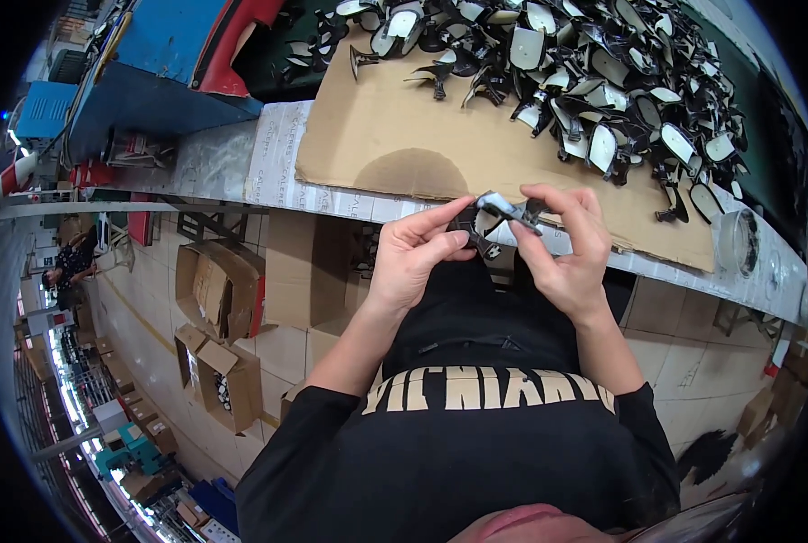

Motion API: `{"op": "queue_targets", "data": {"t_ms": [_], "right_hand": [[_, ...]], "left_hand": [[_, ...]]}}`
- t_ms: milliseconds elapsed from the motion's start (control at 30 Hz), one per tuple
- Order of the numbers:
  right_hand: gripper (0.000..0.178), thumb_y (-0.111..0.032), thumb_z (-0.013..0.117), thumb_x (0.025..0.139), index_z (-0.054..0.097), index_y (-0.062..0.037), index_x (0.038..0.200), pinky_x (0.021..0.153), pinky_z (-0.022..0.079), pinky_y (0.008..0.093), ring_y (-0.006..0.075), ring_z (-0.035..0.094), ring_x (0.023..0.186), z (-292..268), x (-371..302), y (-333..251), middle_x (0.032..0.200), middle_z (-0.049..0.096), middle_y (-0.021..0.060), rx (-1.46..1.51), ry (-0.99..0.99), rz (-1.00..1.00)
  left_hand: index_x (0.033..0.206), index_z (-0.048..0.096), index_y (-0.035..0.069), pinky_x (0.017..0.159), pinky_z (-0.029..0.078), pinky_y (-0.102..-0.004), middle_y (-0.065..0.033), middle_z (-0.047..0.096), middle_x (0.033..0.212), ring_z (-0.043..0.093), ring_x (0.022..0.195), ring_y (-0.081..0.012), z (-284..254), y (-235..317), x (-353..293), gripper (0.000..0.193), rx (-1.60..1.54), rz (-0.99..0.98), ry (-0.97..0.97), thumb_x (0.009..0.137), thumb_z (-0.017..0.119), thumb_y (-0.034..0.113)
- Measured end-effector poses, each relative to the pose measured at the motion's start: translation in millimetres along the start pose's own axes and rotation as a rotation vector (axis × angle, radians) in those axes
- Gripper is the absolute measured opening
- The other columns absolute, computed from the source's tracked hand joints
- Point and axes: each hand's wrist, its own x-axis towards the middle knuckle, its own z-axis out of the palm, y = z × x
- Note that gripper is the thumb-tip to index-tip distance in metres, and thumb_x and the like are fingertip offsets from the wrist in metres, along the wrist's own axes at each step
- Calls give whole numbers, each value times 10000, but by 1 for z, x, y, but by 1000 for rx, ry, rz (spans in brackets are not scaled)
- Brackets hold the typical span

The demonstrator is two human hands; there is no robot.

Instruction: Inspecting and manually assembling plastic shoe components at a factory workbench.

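Observation:
Both my hands hold one black high-heeled shoe piece (494,215) with a pale grey insole, just in front of the workbench edge. My left hand (415,253) grips its left end between thumb and fingers. My right hand (562,244) pinches its right end from above. On the bench beyond lies a big heap of similar black heeled shoe pieces (585,72) with pale insoles, spread over a brown cardboard sheet (395,136).
A clear plastic cup (737,240) stands on the workbench (214,163) at its right end. Blue and red machine parts (169,63) sit at the back left. Open cardboard boxes (218,290) stand on the tiled floor under the bench. Another person (71,264) works far left.

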Motion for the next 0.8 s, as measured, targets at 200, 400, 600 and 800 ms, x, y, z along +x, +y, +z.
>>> {"op": "queue_targets", "data": {"t_ms": [200, 400, 600, 800], "right_hand": [[347, 12, 761, 725, 693, -15, 1064, 731, 487, 308, 204, 581, 804, -7, 6, 9, 893, 653, 81, -8, 129, 67], [356, -3, 780, 698, 703, -24, 1045, 695, 481, 316, 215, 587, 777, 2, -15, -4, 858, 640, 80, 115, 8, 90], [359, -44, 799, 702, 711, -51, 1050, 709, 448, 341, 231, 568, 764, 8, -15, 9, 851, 658, 79, -30, 45, 91], [333, -30, 774, 751, 702, -38, 1076, 697, 447, 288, 169, 546, 774, -1, -6, 41, 845, 636, 54, 23, 127, 167]], "left_hand": [[1311, 616, -9, 786, 627, -303, -98, 715, 1059, 701, 889, -130, -6, -5, 0, 421, -63, -23, -29, 892, 630, -47], [1335, 590, -7, 807, 628, -333, -126, 715, 1099, 714, 938, -175, -8, -8, 4, 417, -284, -78, 10, 919, 596, -33], [1365, 541, -34, 797, 647, -377, -155, 707, 1127, 728, 935, -212, -17, -10, 4, 467, -322, -93, 41, 899, 576, -34], [1314, 597, -50, 771, 605, -303, -118, 711, 1097, 701, 898, -158, -61, 28, -15, 433, -23, -67, 8, 883, 611, -10]]}}
